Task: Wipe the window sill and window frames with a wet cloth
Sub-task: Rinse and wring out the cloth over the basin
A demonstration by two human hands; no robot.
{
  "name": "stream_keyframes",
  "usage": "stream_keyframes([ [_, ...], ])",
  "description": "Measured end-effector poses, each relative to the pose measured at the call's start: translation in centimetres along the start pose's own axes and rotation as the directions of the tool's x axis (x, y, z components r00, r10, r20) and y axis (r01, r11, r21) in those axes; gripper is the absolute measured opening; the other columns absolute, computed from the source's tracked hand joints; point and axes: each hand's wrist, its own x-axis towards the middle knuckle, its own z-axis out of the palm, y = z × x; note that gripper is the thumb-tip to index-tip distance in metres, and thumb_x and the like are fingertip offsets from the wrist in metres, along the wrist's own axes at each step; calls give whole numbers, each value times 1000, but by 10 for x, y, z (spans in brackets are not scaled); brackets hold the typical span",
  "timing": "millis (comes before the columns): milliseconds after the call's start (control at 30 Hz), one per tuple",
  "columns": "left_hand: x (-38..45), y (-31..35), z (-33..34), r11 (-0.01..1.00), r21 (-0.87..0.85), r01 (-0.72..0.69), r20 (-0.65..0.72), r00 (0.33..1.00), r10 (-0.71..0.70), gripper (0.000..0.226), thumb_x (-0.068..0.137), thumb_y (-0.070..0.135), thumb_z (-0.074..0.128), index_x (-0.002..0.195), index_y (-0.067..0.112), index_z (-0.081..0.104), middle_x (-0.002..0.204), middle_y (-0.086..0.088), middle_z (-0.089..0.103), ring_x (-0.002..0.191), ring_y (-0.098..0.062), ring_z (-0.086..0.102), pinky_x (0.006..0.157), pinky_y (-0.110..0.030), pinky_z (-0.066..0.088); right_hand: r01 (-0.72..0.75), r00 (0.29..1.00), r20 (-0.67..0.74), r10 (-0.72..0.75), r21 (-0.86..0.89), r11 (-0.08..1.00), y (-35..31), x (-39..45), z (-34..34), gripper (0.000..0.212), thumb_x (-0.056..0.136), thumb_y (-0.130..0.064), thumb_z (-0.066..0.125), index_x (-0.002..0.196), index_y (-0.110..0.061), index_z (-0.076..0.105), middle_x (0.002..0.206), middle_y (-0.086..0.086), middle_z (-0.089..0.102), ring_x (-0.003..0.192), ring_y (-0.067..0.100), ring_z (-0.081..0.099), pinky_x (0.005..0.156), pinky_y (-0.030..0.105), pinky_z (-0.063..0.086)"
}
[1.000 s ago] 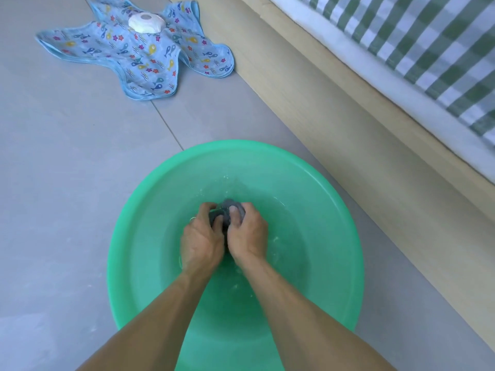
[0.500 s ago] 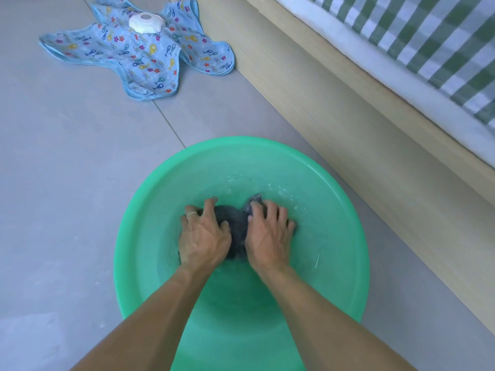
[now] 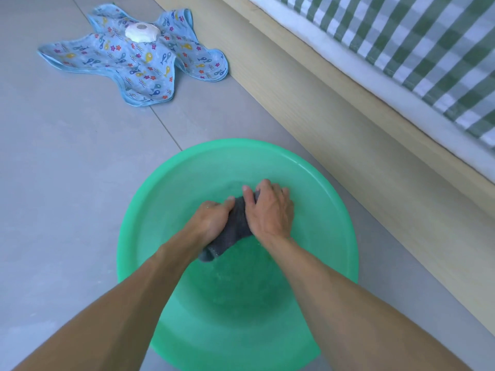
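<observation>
Right over the middle of the basin, the cloth (image 3: 235, 231) is a dark grey, knitted-looking rag, bunched into a thick roll that runs from upper right to lower left. It looks soaked and heavy, and its loose lower end (image 3: 210, 255) droops past the left wrist toward the water. Both hands grip it from either side. The left hand (image 3: 211, 219) is curled round the near part of the roll, fingers wrapped under and out of sight, thumb up against the fabric. The right hand (image 3: 269, 210) is clamped over the far part, knuckles up, thumb pressed on the cloth and fingers folded over its top end. The two hands sit just beside each other with only a strip of grey showing between them.

The basin (image 3: 166, 183) is round, green plastic, with shallow water in its bottom, and stands on the grey tiled floor (image 3: 67, 183). Just right of it runs a pale wooden bed frame (image 3: 375, 145) with green-and-white checked bedding (image 3: 428, 44) above. Well apart, at the upper left, a blue fish-patterned cloth (image 3: 139, 68) lies spread on the floor with a white round thing (image 3: 142, 32) on it.
</observation>
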Motion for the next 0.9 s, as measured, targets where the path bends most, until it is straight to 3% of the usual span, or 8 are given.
stream_keyframes([
  [133,2,-25,-7,902,418,-109,162,986,44,67,85,9,61,144,2,29,130,-16,49,112,-28,51,84,-29,43,532,798,431,-421,-178,828,23,-11,1,69,84,-32,57,147,-18,33,130,5,47,119,28,39,96,43,34],
  [267,-6,-46,4,897,398,-191,103,981,163,108,76,20,76,155,8,3,146,-17,31,134,-32,37,104,-32,38,551,779,474,-411,-204,809,15,-11,-6,30,84,-17,60,114,-16,58,117,7,56,113,30,51,89,40,38],
  [400,-10,-50,11,962,141,-235,2,972,237,113,36,48,84,137,21,41,123,0,58,116,-23,54,94,-37,49,10,895,394,-208,447,894,-6,2,-25,20,81,-5,58,94,-19,64,95,6,69,90,24,62,79,32,48],
  [567,-14,-21,14,953,-214,-214,-61,977,205,38,65,0,84,97,10,65,79,-3,65,66,-16,56,56,-21,48,-702,712,663,232,660,269,-30,7,-27,27,75,-4,59,97,-18,51,117,17,59,104,32,62,72,41,58],
  [633,-11,-17,10,977,-156,-143,-47,989,138,20,69,-1,78,77,7,62,66,-4,55,58,-18,46,47,-23,38,-700,714,659,238,663,265,-32,7,-33,35,76,-4,56,110,-15,53,124,19,58,110,35,61,76,41,58],
  [733,-9,-13,-4,1000,0,-7,42,999,7,27,55,10,82,66,7,58,58,-4,50,53,-20,43,49,-24,33,-61,934,344,-97,420,905,-11,1,-51,65,80,-8,57,141,-23,39,135,10,50,121,28,50,97,37,44],
  [800,-9,-6,-11,1000,12,-10,183,983,7,31,44,11,79,67,4,60,58,-6,53,51,-21,47,54,-24,36,514,786,361,-502,69,855,0,-9,-60,96,75,-7,66,154,-26,16,151,7,31,136,28,31,111,39,31],
  [900,-15,11,-10,976,128,-178,402,908,113,22,58,-4,74,70,6,58,54,0,54,47,-14,46,48,-20,36,695,665,480,-572,-119,709,2,-19,-50,111,72,-17,78,156,-25,6,148,10,35,131,31,38,105,42,36],
])
